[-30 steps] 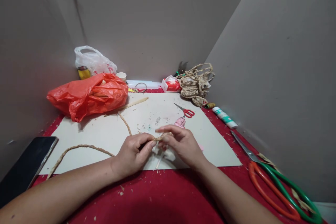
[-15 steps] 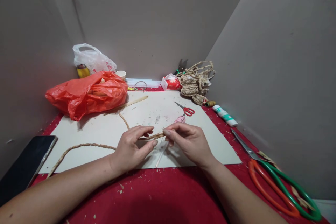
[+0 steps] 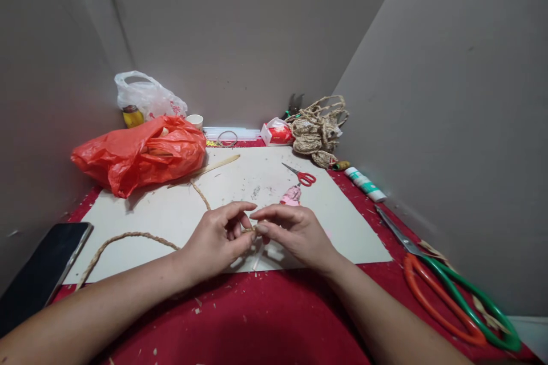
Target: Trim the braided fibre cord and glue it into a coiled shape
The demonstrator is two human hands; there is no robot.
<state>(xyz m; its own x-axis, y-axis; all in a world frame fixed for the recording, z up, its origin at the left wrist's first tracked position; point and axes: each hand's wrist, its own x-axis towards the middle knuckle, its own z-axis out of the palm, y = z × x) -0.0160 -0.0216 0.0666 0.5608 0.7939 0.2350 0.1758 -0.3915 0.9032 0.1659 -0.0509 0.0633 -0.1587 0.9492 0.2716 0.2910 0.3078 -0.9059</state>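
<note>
A twisted straw cord (image 3: 137, 235) curves over the left part of a white board (image 3: 149, 211) and runs in under my left hand (image 3: 220, 238). Both hands meet near the board's front edge and pinch a short stretch of that cord between thumbs and fingers. My right hand (image 3: 295, 234) grips it right beside the left fingertips, so little cord shows between them. Another length of cord rises behind the left hand toward a red bag. Below the fingers lies a thin whitish stick (image 3: 258, 258). Just beyond the right hand is a pink-wrapped object (image 3: 291, 195).
Small red-handled scissors (image 3: 305, 178) lie on the board. A red plastic bag (image 3: 141, 154) stands back left, a phone (image 3: 51, 265) front left. Coiled cord bundles (image 3: 314, 137) sit back right. Large shears (image 3: 445, 285) and a white-green roll (image 3: 365, 183) lie along the right wall.
My hands have come together, the right moving left and slightly down. The left fingers have closed onto the cord, and the pink-wrapped object shows more. The view has shifted slightly.
</note>
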